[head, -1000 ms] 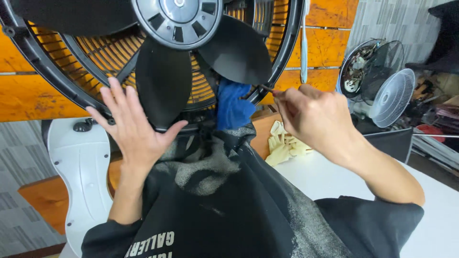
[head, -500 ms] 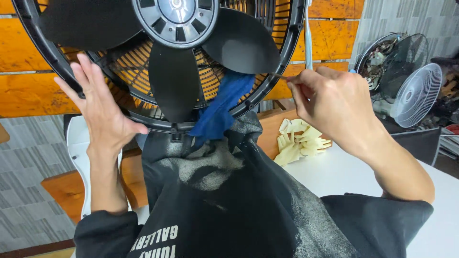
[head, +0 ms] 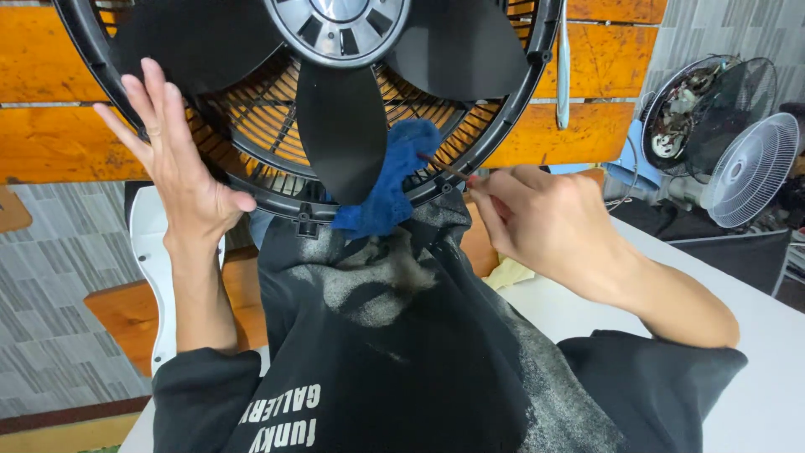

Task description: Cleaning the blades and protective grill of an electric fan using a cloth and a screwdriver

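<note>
A large black fan with dark blades and a round rear guard leans against my chest. My left hand lies flat and open against the guard's left rim. My right hand pinches a thin stick whose tip reaches a blue cloth hanging through the guard's lower bars. The grey hub sits at the top. Dust covers my black shirt.
Pale rubber gloves lie on the white table, partly hidden by my right arm. A white fan part stands at left. Other fans crowd the far right. An orange wooden wall is behind.
My right hand has dropped lower and moved left, bringing the stick down to the blue cloth. The fan and view shifted slightly right. My left hand stays flat on the guard rim.
</note>
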